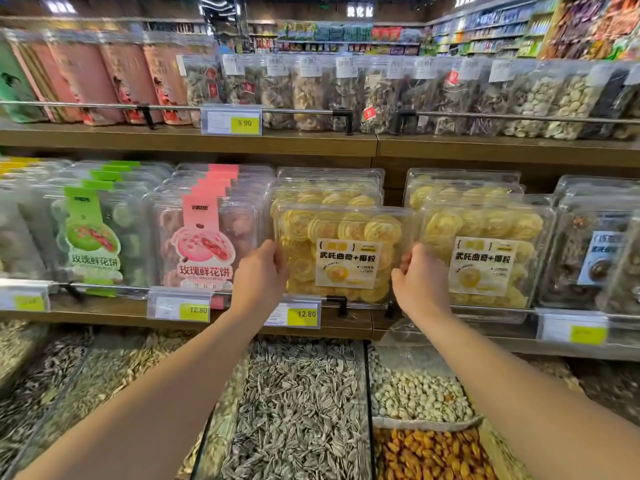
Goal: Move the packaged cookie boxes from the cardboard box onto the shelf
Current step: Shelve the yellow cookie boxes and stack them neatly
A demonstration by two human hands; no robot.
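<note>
Head view: both hands hold yellow cookie box upright at front of row on middle shelf. Left hand grips box's left edge, fingers curled round it; right hand grips right edge. Box bottom sits behind shelf rail. Pink box just left, second yellow box just right. Seed bins below arms.

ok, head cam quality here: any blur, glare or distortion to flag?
Head view: wide-angle bend bows the upper shelf rail and edges; top shelf and far aisle soft. The held cookie box, its label, and both hands, left hand and right hand, stay sharp; faint glare on clear lids.
</note>
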